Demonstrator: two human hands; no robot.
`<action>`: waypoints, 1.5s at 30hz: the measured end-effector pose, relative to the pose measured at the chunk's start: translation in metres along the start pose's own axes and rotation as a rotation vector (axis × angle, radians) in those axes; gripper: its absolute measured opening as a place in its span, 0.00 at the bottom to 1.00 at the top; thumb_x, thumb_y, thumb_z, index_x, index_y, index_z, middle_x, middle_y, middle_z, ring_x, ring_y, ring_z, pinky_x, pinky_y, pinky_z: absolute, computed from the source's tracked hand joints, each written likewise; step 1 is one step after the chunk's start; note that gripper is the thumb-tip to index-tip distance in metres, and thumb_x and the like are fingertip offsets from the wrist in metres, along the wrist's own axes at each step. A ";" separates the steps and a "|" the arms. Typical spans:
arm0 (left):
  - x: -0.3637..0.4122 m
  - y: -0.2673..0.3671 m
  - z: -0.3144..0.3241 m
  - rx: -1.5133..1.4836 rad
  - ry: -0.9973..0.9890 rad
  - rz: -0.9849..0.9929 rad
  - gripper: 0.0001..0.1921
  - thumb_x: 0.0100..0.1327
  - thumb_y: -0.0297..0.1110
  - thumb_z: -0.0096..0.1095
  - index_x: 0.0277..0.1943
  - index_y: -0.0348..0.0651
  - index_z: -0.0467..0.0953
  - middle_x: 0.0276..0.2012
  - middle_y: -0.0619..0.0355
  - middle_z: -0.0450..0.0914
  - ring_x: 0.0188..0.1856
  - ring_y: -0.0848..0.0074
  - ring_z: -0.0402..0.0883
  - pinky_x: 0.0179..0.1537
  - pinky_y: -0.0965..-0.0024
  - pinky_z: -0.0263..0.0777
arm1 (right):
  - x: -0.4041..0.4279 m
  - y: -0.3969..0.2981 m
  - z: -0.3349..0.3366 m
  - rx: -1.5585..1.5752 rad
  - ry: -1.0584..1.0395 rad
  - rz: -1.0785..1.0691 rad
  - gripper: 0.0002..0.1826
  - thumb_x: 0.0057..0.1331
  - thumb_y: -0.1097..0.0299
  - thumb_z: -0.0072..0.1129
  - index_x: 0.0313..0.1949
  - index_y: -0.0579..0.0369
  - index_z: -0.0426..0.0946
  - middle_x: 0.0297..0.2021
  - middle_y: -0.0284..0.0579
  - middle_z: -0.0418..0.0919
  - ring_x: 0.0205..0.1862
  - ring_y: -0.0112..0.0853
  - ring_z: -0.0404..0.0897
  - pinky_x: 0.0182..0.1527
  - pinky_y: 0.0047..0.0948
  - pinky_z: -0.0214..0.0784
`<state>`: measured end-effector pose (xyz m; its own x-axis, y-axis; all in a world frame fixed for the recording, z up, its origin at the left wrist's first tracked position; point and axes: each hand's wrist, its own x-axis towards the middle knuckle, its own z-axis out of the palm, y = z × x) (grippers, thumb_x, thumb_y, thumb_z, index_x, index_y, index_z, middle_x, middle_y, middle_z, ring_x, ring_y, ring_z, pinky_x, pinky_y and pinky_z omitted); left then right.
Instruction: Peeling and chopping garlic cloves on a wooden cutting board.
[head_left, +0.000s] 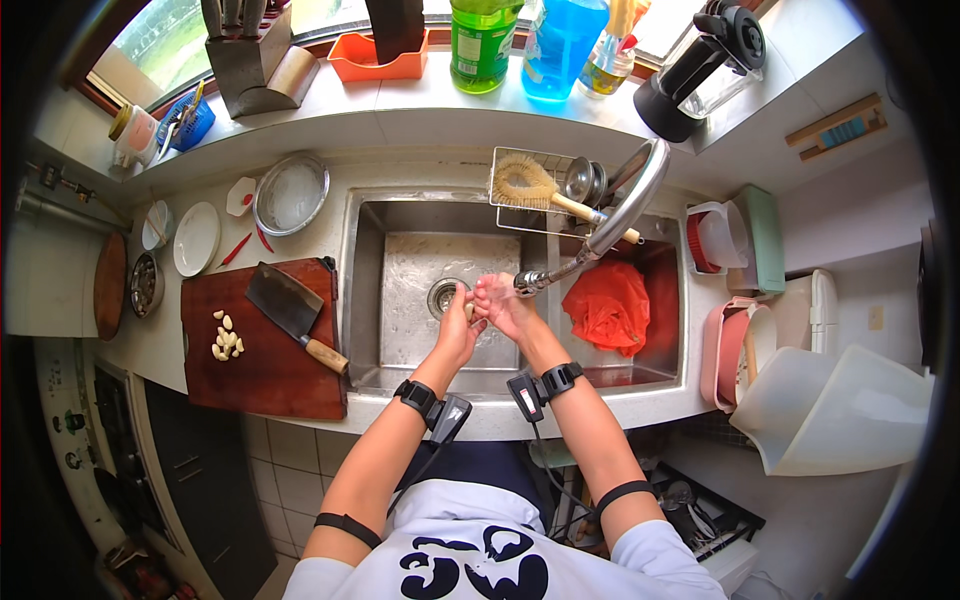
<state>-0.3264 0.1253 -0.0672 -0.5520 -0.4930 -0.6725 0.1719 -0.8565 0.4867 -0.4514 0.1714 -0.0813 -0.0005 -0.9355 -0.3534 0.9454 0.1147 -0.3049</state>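
Both my hands are together over the left basin of a stainless steel sink (405, 262), near its drain. My left hand (456, 330) has a small pale piece, which looks like a garlic clove (469, 309), between its fingers. My right hand (506, 306) touches it from the other side, under the head of the metal faucet (530, 283), where water seems to run. To the left, a cleaver (286, 301) with a wooden handle lies on a reddish wooden cutting board (262, 379), with several peeled garlic cloves (226, 341) beside it.
A red plastic bag (611, 307) lies in the right basin. A wire rack (540, 161) with a brush (525, 182) spans the sink's back. A metal bowl (291, 195), a white plate (196, 238) and red chilies (236, 250) stand behind the board. Pink containers (720, 352) stand right.
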 end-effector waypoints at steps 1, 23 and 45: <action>0.000 0.002 -0.001 0.006 0.031 0.027 0.21 0.73 0.58 0.45 0.44 0.48 0.74 0.33 0.65 0.77 0.37 0.79 0.75 0.43 0.68 0.69 | -0.002 0.003 0.015 -0.081 0.113 -0.048 0.06 0.67 0.69 0.52 0.36 0.59 0.73 0.27 0.41 0.75 0.29 0.30 0.74 0.26 0.24 0.66; 0.021 0.005 0.040 -0.351 0.236 0.133 0.25 0.76 0.53 0.39 0.39 0.40 0.76 0.29 0.61 0.77 0.33 0.78 0.77 0.35 0.73 0.73 | -0.033 0.004 0.034 -0.144 0.234 -0.305 0.14 0.64 0.72 0.63 0.48 0.68 0.77 0.48 0.53 0.80 0.45 0.35 0.82 0.49 0.29 0.77; 0.001 -0.009 0.023 -0.079 0.091 0.132 0.26 0.75 0.56 0.41 0.47 0.38 0.76 0.27 0.65 0.74 0.29 0.82 0.70 0.37 0.77 0.67 | -0.024 0.011 0.009 -0.212 0.279 -0.267 0.07 0.66 0.72 0.62 0.39 0.65 0.78 0.32 0.44 0.81 0.32 0.29 0.79 0.36 0.25 0.74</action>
<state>-0.3474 0.1356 -0.0594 -0.4452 -0.6105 -0.6550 0.3031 -0.7911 0.5313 -0.4377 0.1919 -0.0686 -0.3508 -0.8189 -0.4542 0.8128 -0.0255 -0.5820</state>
